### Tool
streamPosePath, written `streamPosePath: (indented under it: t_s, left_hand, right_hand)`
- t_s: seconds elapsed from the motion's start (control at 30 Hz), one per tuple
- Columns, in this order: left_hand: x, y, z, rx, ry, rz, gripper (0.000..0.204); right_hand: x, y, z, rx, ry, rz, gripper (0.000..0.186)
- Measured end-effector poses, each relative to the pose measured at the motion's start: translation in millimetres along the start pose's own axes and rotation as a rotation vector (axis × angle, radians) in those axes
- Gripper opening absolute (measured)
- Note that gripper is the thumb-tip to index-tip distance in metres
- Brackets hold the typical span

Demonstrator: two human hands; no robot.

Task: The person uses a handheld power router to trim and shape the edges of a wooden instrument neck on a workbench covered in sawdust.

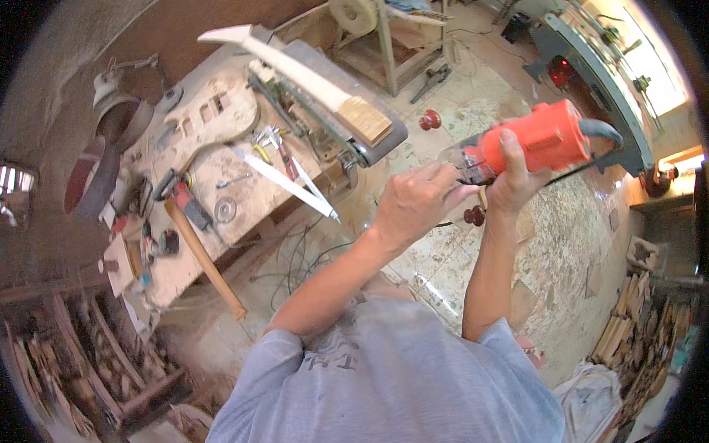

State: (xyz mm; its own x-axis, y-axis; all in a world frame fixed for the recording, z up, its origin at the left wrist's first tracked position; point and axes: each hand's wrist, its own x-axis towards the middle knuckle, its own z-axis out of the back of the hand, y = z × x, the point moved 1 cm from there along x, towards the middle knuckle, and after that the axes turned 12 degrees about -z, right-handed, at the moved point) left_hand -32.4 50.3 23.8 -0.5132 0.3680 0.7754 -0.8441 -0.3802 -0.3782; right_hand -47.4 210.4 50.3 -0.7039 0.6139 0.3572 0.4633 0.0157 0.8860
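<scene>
A red plunge router lies on its side in the air in front of me, its motor end toward the right. My right hand is wrapped round its body from below, thumb up across the housing. At the router's metal front end, the fingers of my left hand are pinched together; whatever lies between the fingertips is hidden. Two dark red round knobs show on either side of the tool's front end. From the motor's rear, a dark cord curls back beneath it.
A workbench on the left bears a guitar body, an angle grinder, and a long wooden handle. A pale guitar neck rests over a belt sander. Wood shavings cover the floor. Wood scraps are stacked at right.
</scene>
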Motion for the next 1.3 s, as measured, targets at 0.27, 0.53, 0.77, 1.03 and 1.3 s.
streamPosePath:
  t_s: [0.27,0.53,0.77,1.03,1.3]
  left_hand:
    - [-17,9,3,-0.043,0.069,-0.039,0.023]
    - [-37,136,63,-0.198,0.037,0.042,0.029]
    - [-2,229,54,-0.147,0.398,-0.201,0.072]
    - [4,254,25,-0.436,0.573,-0.112,0.072]
    - [0,256,34,-0.48,0.529,-0.04,0.06]
  right_hand:
    - [-7,-4,-35,-0.097,-0.073,0.093,0.051]
    - [-10,-29,-92,-0.233,0.12,0.057,0.046]
    - [-13,-49,-120,-0.34,0.183,-0.019,0.05]
    - [-4,-58,-118,-0.345,0.184,0.021,0.05]
    - [0,-70,-125,-0.331,0.21,-0.075,0.047]
